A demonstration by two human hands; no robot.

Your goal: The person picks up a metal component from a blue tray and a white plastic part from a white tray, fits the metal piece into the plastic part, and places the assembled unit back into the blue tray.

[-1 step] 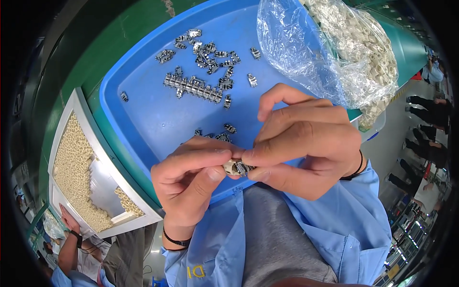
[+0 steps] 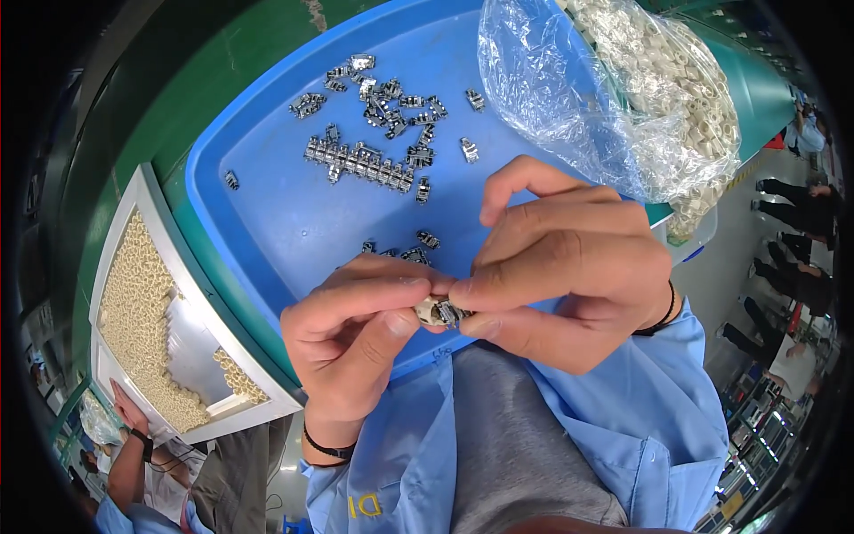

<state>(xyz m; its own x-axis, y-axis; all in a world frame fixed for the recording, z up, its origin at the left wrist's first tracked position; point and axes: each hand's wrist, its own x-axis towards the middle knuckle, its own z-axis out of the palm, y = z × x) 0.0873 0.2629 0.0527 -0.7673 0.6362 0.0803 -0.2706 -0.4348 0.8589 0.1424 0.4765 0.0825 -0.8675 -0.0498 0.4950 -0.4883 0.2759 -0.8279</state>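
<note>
Between my thumb and index finger, my left hand (image 2: 351, 334) pinches a small cream plastic piece (image 2: 429, 312). My right hand (image 2: 569, 271) pinches a small silver-and-black metal part (image 2: 450, 313) that meets the plastic piece at its right side. Fingertips cover much of both, so how far they fit together cannot be made out. Under and beyond my hands is a blue tray (image 2: 267, 254). Loose metal parts (image 2: 387, 111) lie scattered in it, and a row of similar metal parts (image 2: 360, 165) sits side by side near its middle.
A clear plastic bag (image 2: 663, 98) of cream pieces rests over the tray's far right. To the left, a white tray (image 2: 200, 343) holds many tiny cream rings (image 2: 138, 311); another person's hand (image 2: 130, 408) is at its edge. Several people stand far right.
</note>
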